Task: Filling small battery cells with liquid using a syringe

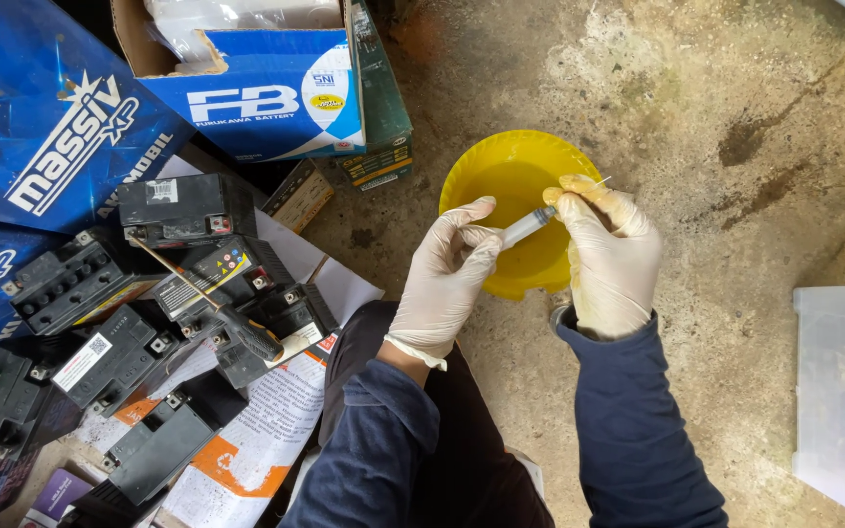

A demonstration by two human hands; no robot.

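gloved hands (530,256) gripping syringe (525,227), over yellow bowl (471,176), batteries (188,210) left

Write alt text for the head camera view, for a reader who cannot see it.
Two gloved hands hold a syringe over a yellow bowl on a stained concrete floor: the left hand grips the barrel, the right hand the plunger end. To the left lie small black batteries, a screwdriver and blue boxes.
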